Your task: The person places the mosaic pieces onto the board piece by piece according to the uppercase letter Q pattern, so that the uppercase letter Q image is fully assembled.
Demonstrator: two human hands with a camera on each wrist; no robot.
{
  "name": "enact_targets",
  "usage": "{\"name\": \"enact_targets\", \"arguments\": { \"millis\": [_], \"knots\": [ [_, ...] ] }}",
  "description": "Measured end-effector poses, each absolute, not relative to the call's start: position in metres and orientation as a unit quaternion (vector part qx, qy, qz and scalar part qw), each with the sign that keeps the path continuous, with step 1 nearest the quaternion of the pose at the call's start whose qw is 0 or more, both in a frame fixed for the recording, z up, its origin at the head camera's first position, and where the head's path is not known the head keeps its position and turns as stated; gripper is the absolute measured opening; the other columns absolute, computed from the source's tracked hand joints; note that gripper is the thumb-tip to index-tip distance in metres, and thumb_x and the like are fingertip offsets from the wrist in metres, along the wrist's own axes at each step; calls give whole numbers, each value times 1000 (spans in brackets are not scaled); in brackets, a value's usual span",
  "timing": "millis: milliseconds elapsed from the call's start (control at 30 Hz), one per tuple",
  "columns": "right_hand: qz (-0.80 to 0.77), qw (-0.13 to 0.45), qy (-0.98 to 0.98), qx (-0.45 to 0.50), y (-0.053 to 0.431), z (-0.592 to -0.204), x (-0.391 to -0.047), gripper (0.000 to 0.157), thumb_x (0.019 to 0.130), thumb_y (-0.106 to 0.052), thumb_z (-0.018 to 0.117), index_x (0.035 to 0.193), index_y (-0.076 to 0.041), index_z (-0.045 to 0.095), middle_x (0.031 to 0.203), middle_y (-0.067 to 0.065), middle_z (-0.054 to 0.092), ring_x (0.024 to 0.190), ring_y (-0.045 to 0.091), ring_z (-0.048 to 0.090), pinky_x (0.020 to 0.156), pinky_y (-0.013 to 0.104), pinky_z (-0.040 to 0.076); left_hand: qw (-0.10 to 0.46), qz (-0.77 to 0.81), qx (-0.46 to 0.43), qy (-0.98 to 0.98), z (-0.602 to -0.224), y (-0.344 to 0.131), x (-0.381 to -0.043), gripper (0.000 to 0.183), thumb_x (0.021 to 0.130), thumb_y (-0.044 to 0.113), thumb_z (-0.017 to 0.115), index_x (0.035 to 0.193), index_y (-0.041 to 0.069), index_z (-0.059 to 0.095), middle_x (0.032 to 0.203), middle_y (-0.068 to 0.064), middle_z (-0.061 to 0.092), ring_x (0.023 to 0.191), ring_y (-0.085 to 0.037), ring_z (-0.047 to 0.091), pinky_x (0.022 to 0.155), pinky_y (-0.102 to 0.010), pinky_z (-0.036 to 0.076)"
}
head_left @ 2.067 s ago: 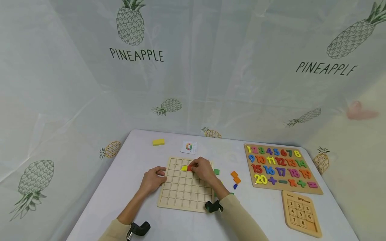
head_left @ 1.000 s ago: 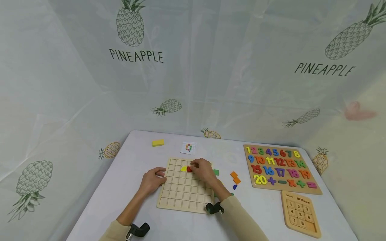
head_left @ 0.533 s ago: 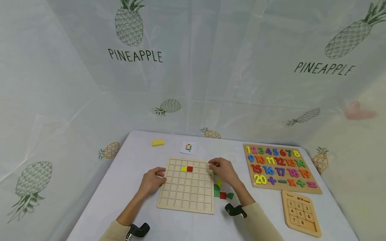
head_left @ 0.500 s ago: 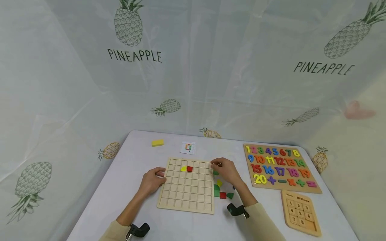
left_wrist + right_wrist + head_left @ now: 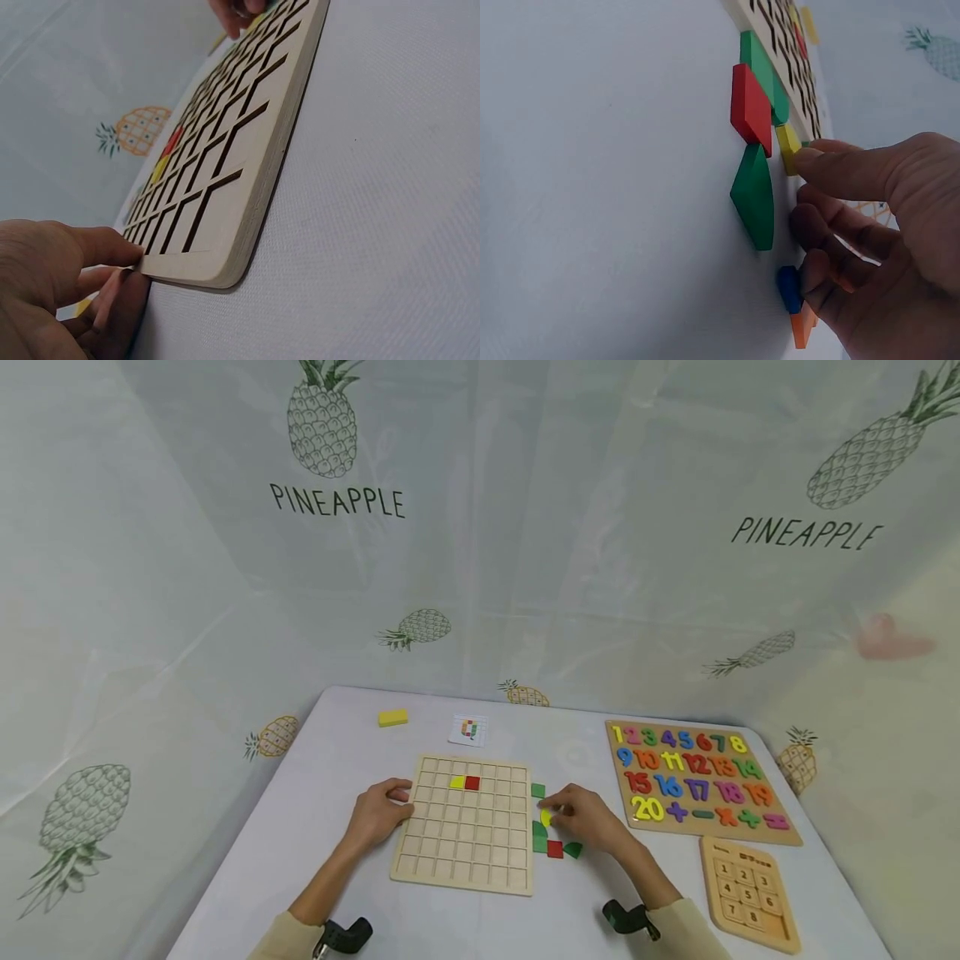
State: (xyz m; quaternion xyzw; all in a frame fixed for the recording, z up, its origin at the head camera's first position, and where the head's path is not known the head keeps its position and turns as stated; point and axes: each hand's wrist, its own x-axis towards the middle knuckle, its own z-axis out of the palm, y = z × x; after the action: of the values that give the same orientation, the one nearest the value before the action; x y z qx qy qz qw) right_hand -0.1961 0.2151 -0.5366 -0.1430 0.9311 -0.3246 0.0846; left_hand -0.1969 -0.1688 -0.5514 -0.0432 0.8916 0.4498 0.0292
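Observation:
A wooden grid board (image 5: 461, 852) lies flat on the table, holding a yellow piece (image 5: 457, 782) beside a red square (image 5: 472, 783) in its upper rows. My left hand (image 5: 378, 814) grips the board's left edge; in the left wrist view the thumb and fingers (image 5: 112, 247) meet at that edge. Right of the board, my right hand (image 5: 588, 818) reaches down over a loose yellow piece (image 5: 546, 817). The right wrist view has the thumb tip right at this yellow piece (image 5: 787, 150), with the index finger stretched behind it, partly hidden.
Green pieces (image 5: 539, 843), a red square (image 5: 555, 849) and a green wedge (image 5: 573, 850) lie beside the board. Blue (image 5: 788, 289) and orange (image 5: 801, 326) pieces sit under the right hand. Farther off are a pattern card (image 5: 468, 731), yellow block (image 5: 393, 717), number board (image 5: 712, 835) and number puzzle (image 5: 750, 935).
My right hand has left the red square in the board and moved right, then down to the loose yellow piece. The left hand has stayed at the board's edge.

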Motion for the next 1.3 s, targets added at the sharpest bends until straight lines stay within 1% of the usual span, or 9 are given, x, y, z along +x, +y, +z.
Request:
{"name": "enact_targets", "arguments": {
  "millis": [167, 400, 633, 700, 900, 1000, 1100, 1167, 1300],
  "knots": [
    [-320, 93, 931, -152, 212, -535, -196, 23, 90, -5, 72, 110, -15, 78, 99, -2, 60, 82, 14, 50, 66, 23, 46, 33, 446, -45, 893, -554, -169, -198, 42, 80, 11, 76, 122, 10, 71, 93, 1, 69, 80, -12, 63, 71, -29, 48],
    [-307, 90, 939, -128, 211, -537, -198, 18, 87, -8, 77, 101, -17, 73, 89, -7, 57, 81, 13, 52, 68, 24, 49, 29, 445, -41, 894, -557, -170, -199, 42, 80, 11, 76, 122, 10, 71, 92, 2, 69, 79, -12, 62, 70, -29, 48],
    [-312, 75, 940, -118, 210, -536, -197, 16, 86, -9, 77, 94, -20, 68, 82, -9, 58, 77, 13, 53, 67, 25, 49, 27, 443, -42, 895, -557, -169, -198, 42, 79, 11, 76, 121, 9, 71, 91, 3, 69, 80, -12, 62, 71, -29, 48],
    [-309, 72, 940, -123, 211, -535, -196, 16, 87, -9, 77, 95, -20, 68, 83, -9, 59, 78, 12, 53, 68, 24, 49, 27, 443, -42, 895, -556, -169, -198, 42, 79, 11, 76, 121, 10, 71, 91, 3, 69, 80, -11, 62, 71, -29, 47],
    [-303, 59, 939, -152, 209, -531, -196, 20, 90, -9, 73, 107, -20, 76, 92, -8, 63, 80, 12, 54, 69, 24, 49, 27, 443, -43, 895, -556, -169, -198, 42, 79, 11, 76, 121, 9, 71, 91, 2, 69, 81, -12, 62, 72, -30, 47],
    [-308, 55, 936, -162, 205, -530, -199, 17, 91, -9, 72, 104, -20, 76, 94, -9, 65, 81, 11, 55, 70, 24, 50, 25, 437, -40, 898, -556, -170, -199, 42, 80, 11, 77, 121, 9, 71, 91, 2, 70, 82, -13, 63, 72, -30, 48],
    [-321, 59, 933, -152, 198, -528, -202, 15, 91, -10, 72, 102, -20, 73, 92, -8, 66, 80, 11, 57, 70, 26, 50, 25, 432, -38, 901, -557, -170, -199, 41, 80, 11, 77, 121, 9, 71, 92, 2, 70, 83, -13, 64, 74, -31, 48],
    [-330, 59, 931, -145, 194, -528, -204, 15, 90, -11, 73, 101, -20, 70, 87, -8, 64, 78, 11, 56, 68, 26, 49, 25, 432, -39, 901, -557, -170, -199, 41, 80, 11, 77, 121, 10, 71, 92, 2, 70, 84, -13, 64, 75, -32, 48],
    [-344, 50, 927, -138, 183, -528, -208, 14, 89, -13, 75, 98, -20, 66, 83, -9, 63, 76, 9, 56, 67, 26, 49, 25, 435, -40, 899, -557, -170, -199, 41, 80, 11, 76, 120, 10, 71, 92, 2, 70, 84, -13, 64, 74, -31, 49]
  ]
}}
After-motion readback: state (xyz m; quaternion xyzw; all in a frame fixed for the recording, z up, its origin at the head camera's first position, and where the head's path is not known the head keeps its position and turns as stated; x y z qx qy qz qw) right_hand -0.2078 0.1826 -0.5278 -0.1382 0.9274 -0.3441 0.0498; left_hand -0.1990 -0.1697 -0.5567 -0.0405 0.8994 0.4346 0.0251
